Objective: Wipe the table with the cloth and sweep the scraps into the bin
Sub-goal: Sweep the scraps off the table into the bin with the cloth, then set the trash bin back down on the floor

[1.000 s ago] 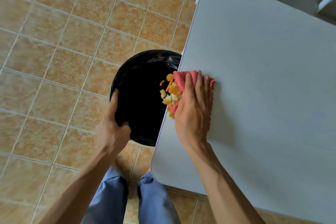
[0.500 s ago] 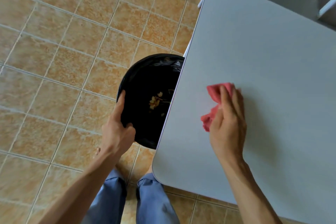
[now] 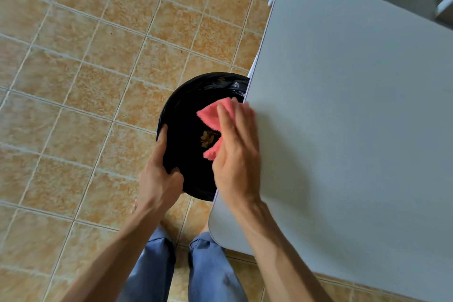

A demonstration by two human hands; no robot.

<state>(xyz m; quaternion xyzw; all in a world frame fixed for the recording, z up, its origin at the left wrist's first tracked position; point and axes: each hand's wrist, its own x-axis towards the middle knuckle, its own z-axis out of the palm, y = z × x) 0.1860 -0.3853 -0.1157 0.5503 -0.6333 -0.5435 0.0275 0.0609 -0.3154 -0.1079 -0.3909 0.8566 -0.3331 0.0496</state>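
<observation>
Right hand laid flat, fingers close together and pointing away from the body, pressing the pink cloth down at the left edge of the grey counter. Cloth bunched under the palm and fingers, two corners poking out to the left past the counter edge and hanging over the open mouth of the black bin. Long axis of the hand roughly parallel to that edge, so any stroke toward the bin runs sideways to the left, across the fingers, not along them.

Left hand curled around the near rim of the bin, thumb inside the rim, fingers outside, holding it tucked against and partly beneath the counter edge. Bin therefore directly left of and below the right hand, touching or nearly touching the counter; cannot tell which.

Scraps lying at the bottom of the bin, a small pale-orange heap just left of the cloth's lower corner. No scraps visible on the counter surface. Judged from this: sweeping essentially done, with at most a shake of the cloth over the bin left. Tiled floor around the bin free of visible crumbs.
</observation>
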